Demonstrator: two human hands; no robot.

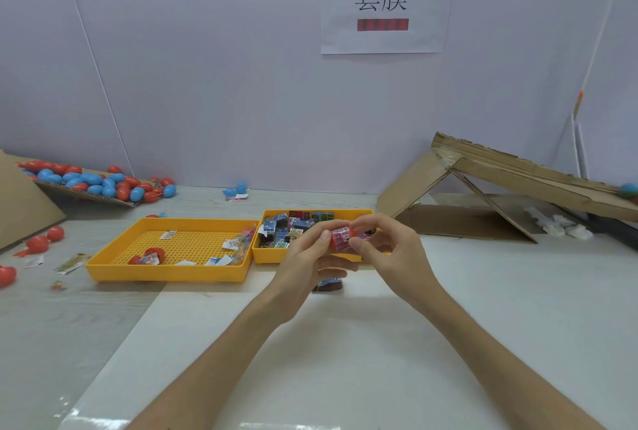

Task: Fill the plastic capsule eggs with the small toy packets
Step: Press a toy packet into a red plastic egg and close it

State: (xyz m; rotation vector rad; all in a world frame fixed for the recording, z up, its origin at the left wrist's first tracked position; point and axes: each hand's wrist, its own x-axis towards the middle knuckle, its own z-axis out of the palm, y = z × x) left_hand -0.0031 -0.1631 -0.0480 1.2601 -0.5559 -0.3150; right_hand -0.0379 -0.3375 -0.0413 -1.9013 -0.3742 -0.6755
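Note:
My left hand [312, 257] and my right hand [390, 250] meet above the table's middle, both pinching a small red item with a printed label [340, 238]; whether it is a capsule half or a packet I cannot tell. Just behind the hands a yellow tray [276, 255] is packed with small toy packets [288, 226]. A second yellow tray [165, 272] to the left holds an open red capsule egg [152, 253] and a few loose packets. A pile of red and blue capsule eggs [100, 183] lies on cardboard at the far left.
A cardboard ramp [500, 174] slopes at the right with a blue egg [628, 188] on its low end. Loose red eggs [41, 241] lie on the left of the table. A dark object [328, 284] sits under my hands. A white wall with a paper sign stands behind.

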